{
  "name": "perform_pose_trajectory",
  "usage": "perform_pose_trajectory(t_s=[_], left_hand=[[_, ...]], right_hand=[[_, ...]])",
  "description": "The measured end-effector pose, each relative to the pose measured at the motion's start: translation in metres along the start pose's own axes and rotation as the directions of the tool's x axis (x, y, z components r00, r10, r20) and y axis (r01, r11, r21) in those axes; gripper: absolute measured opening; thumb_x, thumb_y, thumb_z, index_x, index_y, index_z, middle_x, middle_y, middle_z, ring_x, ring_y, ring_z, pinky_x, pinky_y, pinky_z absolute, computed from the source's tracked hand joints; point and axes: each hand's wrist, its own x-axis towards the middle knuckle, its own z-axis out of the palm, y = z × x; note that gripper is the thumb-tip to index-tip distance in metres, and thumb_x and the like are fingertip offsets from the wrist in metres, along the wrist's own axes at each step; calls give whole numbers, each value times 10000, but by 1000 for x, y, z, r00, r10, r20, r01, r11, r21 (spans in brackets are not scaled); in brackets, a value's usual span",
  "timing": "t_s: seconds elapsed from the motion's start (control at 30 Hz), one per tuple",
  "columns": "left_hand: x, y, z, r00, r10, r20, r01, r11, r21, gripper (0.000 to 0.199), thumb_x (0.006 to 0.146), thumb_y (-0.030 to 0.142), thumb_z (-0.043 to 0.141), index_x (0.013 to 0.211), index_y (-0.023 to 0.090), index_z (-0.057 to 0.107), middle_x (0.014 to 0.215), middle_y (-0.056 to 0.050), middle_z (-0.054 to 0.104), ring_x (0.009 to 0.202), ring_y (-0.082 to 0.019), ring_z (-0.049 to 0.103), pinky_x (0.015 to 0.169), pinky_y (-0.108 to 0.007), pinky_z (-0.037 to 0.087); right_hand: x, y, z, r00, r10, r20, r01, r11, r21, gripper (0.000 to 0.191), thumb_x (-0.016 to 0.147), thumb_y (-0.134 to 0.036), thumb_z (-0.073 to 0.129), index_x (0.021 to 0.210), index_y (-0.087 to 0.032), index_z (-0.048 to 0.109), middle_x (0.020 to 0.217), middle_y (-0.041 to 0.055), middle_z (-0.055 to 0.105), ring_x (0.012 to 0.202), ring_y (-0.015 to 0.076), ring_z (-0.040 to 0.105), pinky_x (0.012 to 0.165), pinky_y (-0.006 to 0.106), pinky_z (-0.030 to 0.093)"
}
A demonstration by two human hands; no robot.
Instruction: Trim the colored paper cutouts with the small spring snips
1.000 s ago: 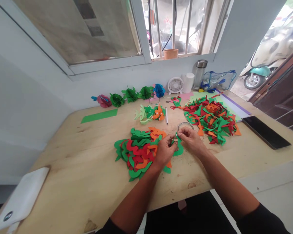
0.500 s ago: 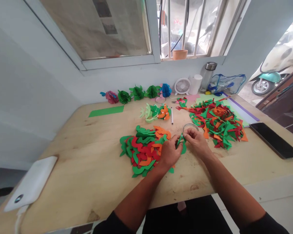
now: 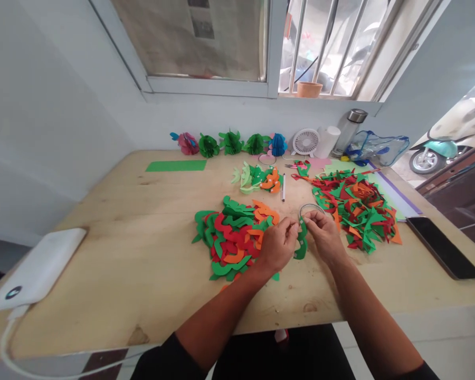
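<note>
My right hand [image 3: 324, 235] pinches the top of a green paper cutout [image 3: 302, 247] with a wavy edge and small whitish squares on it. The cutout hangs between my hands, just above the table. Close by on its left, my left hand [image 3: 279, 243] has thumb and forefinger pressed together; whatever is in that pinch is too small to make out. A ring-shaped roll of tape [image 3: 311, 206] lies behind my right fingers, partly hidden. Beside my left hand spreads a pile of green, red and orange paper cutouts [image 3: 233, 237].
Paper scraps [image 3: 360, 206] heap at the right, near a phone [image 3: 445, 247]. A pen [image 3: 284, 187] lies by smaller cutouts [image 3: 257, 178]. Folded paper figures [image 3: 231, 142], a small fan [image 3: 306, 142] and a glass bottle [image 3: 349, 132] line the wall. A white power bank [image 3: 39, 269] sits left.
The green cutout, earlier held between both hands, now hangs open from my right fingers with its whitish squares showing. My left fingers have come off its body. The camera view has shifted slightly.
</note>
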Motion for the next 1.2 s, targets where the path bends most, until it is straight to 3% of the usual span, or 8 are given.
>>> perform_pose_trajectory(t_s=[0.1, 0.27, 0.43, 0.57, 0.8, 1.2], left_hand=[[1, -4, 3, 1000, -5, -6, 4, 999, -53, 199, 862, 295, 440, 860, 188, 608, 723, -16, 639, 666, -129, 588, 628, -216, 437], [3, -9, 9, 997, -75, -15, 68, 956, -287, 293, 822, 341, 541, 1056, 165, 559, 752, -24, 657, 662, -119, 608, 608, -209, 469], [5, -11, 11, 988, -144, 65, 157, 918, -363, 413, 742, 210, 610, 1148, 154, 563, 816, -46, 683, 698, -129, 630, 619, -212, 492], [8, -11, 10, 975, -205, 81, 220, 874, -434, 391, 745, 181, 575, 1131, 123, 601, 774, -49, 683, 665, -122, 617, 609, -209, 493], [9, -2, 6, 933, -350, 89, 345, 790, -507, 295, 692, 253, 646, 951, 116, 677, 793, -62, 694, 582, -108, 582, 444, -167, 449], [8, -3, 3, 920, -391, 7, 353, 823, -446, 251, 671, 322, 651, 813, 117, 677, 630, -5, 620, 532, -93, 528, 411, -162, 411]], right_hand=[[0, -1, 0, 1000, -6, 9, 7, 999, -35, 245, 732, -428, 647, 702, -207, 546, 629, -9, 494, 593, 134, 451, 532, 254, 379], [0, -1, 2, 999, -27, -20, 24, 993, -113, 219, 738, -395, 635, 687, -202, 544, 623, -8, 498, 581, 130, 443, 527, 258, 364], [0, 2, 1, 998, -49, -25, 42, 974, -222, 189, 750, -361, 610, 686, -194, 549, 609, -9, 508, 572, 127, 456, 532, 262, 371], [0, 5, 0, 999, -49, -15, 44, 968, -248, 190, 746, -365, 610, 691, -190, 562, 594, -9, 510, 568, 128, 465, 525, 260, 379], [0, 8, -1, 999, -45, -1, 43, 965, -260, 180, 770, -361, 582, 704, -193, 578, 599, -6, 516, 591, 136, 484, 552, 266, 398], [-2, 5, 1, 997, -46, 54, 62, 939, -338, 166, 778, -332, 565, 704, -186, 596, 580, -17, 513, 548, 118, 450, 523, 248, 354]])
